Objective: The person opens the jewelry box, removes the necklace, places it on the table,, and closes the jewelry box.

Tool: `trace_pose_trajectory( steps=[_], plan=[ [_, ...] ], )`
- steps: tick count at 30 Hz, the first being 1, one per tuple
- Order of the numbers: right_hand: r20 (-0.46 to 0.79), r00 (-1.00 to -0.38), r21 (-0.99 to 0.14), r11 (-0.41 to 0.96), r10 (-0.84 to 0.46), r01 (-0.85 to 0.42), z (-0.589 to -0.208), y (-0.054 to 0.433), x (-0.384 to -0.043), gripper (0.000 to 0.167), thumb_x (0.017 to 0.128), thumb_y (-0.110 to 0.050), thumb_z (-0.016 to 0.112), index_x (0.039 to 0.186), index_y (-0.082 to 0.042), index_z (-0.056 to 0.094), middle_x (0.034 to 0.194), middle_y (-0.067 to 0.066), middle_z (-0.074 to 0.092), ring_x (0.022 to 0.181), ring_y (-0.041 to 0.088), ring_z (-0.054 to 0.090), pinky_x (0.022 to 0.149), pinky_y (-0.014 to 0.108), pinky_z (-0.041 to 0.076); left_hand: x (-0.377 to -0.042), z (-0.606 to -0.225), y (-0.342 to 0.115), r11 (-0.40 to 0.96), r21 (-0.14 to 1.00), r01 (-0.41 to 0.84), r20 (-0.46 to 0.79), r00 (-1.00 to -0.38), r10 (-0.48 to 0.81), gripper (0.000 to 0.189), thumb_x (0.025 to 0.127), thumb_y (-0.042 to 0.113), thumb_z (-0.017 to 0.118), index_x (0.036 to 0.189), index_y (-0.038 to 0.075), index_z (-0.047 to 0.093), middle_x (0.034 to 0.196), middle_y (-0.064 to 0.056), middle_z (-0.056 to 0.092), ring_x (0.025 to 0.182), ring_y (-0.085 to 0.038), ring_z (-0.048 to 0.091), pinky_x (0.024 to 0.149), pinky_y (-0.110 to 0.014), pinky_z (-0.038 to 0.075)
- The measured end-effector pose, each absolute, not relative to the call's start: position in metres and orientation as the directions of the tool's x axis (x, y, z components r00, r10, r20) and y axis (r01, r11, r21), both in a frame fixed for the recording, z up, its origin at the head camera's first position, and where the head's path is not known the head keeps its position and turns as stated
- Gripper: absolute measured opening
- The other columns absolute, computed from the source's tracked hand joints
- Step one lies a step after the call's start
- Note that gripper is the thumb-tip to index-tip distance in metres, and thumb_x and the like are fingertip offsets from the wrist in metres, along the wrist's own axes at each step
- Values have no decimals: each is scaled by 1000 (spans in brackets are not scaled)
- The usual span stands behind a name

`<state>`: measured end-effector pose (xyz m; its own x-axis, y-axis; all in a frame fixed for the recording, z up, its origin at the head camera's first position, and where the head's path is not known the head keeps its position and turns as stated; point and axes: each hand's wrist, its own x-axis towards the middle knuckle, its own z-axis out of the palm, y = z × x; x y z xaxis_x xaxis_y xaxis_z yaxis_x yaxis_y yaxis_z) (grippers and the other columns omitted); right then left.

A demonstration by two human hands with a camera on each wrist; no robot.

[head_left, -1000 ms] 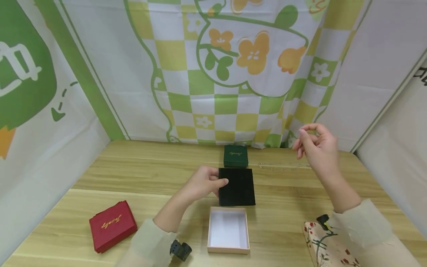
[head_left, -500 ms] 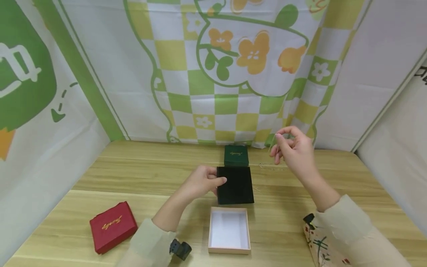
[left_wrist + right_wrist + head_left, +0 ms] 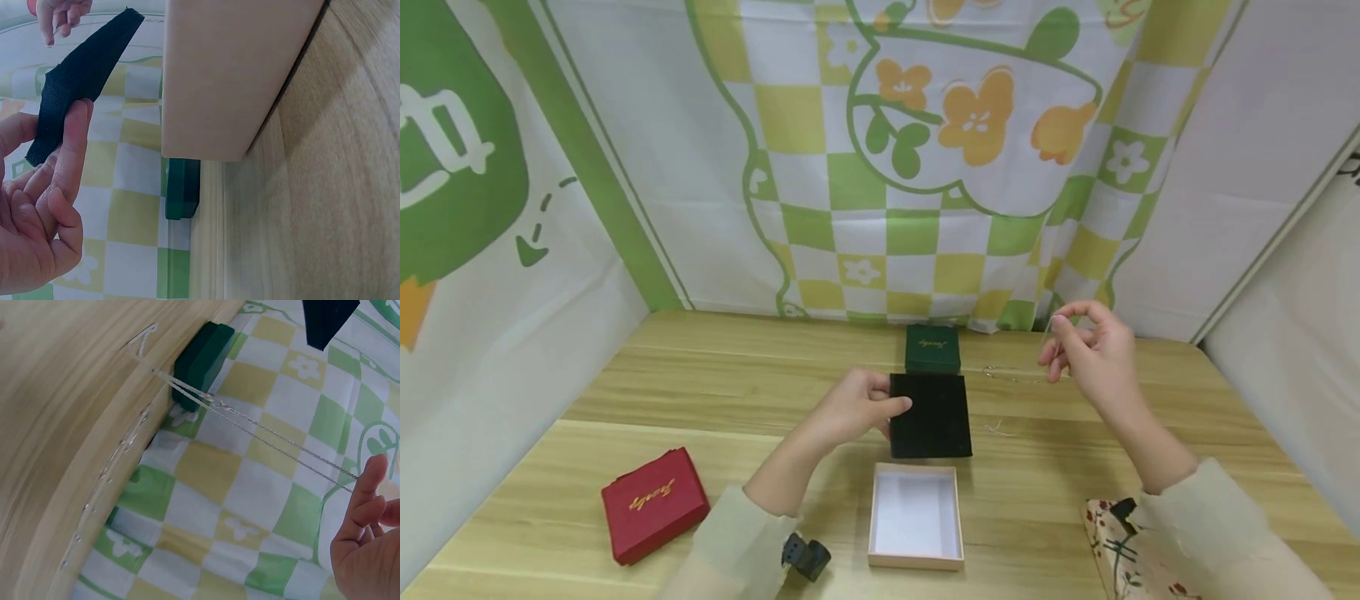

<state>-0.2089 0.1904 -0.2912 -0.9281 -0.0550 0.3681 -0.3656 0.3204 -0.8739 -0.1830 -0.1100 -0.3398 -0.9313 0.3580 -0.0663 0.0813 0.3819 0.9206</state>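
Note:
My left hand [image 3: 853, 408] pinches a flat black square pad [image 3: 934, 425] by its left edge, thumb on top. Seen from the left wrist, the pad [image 3: 81, 81] is tilted and held above the table. Off to the right, my raised right hand [image 3: 1097, 354] pinches a thin silver chain necklace [image 3: 275, 434]. Its doubled strands hang from the fingertips, with a clasp showing partway along in the right wrist view. The lower part of this necklace [image 3: 997, 428] is at the tabletop, right of the pad. A second, beaded-looking chain [image 3: 1011, 375] lies behind it.
An open box base [image 3: 917, 563] with a white inside stands in front of the pad. Behind is a green box [image 3: 932, 350]; a red box [image 3: 655, 504] lies left. A flower-patterned item [image 3: 1112, 550] lies under the right sleeve. A checkered curtain [image 3: 857, 225] backs the table.
My right hand swung left, then came back partway right and a little lower with the necklace. The left hand and black pad have barely moved.

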Motion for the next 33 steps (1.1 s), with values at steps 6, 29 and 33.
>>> trace_pose_trajectory(
  steps=[6, 29, 33],
  plan=[
    [367, -929, -856, 374, -45, -357, -296, 206, -209, 10, 104, -19, 51, 104, -9, 52, 59, -4, 67, 45, 17, 61, 50, 28, 54, -183, -341, -110, 376, 924, 77, -69, -930, 361, 34, 95, 18, 64, 67, 10, 47, 43, 6, 42, 70, -36, 72, 52, -26, 29],
    [205, -978, -811, 553, -41, -193, -322, 261, -216, 33, 106, -15, 43, 121, 13, 45, 63, -5, 69, 47, 12, 63, 54, 23, 55, -184, -345, -108, 386, 921, 53, -96, -929, 357, 25, 95, 20, 65, 75, 6, 58, 51, 4, 60, 71, -35, 72, 58, -27, 37],
    [137, -989, -820, 555, -52, -142, -327, 268, -219, 33, 106, -14, 40, 121, 15, 43, 65, -2, 70, 49, 12, 64, 58, 24, 57, -185, -346, -107, 391, 919, 57, -95, -929, 357, 24, 95, 20, 66, 78, 5, 60, 56, 0, 64, 71, -35, 72, 60, -28, 40]
  ],
)
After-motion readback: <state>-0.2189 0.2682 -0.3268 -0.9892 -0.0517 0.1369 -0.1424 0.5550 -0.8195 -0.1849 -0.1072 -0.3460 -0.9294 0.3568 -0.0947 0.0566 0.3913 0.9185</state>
